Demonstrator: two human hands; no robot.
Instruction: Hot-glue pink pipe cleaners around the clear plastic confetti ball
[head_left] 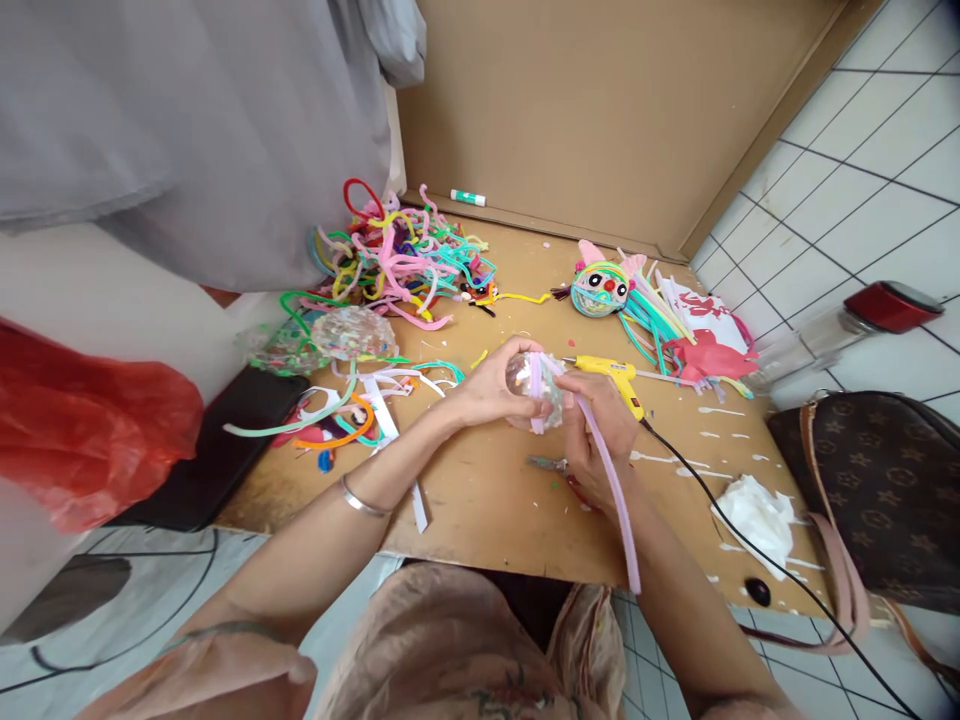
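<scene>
Over the middle of the table, my left hand [491,385] is wrapped round a small clear plastic ball [517,374], thumb in front. A lilac pipe cleaner [618,490] runs in a band over the ball, and its long free end hangs down across my right wrist. My right hand [600,425] is closed on this pipe cleaner at the ball's right side. Just beyond the right hand lies a yellow glue gun [609,374] with a black cable. Scissors [547,463] lie beneath that hand, their handles partly hidden by it.
A tangled heap of coloured pipe cleaners [397,260] lies at the back left, near clear bumpy balls [352,333]. A decorated ball with a face [600,290] stands at the back right. Rightward are a crumpled tissue [756,522], a bottle [810,345] and a brown handbag [877,490].
</scene>
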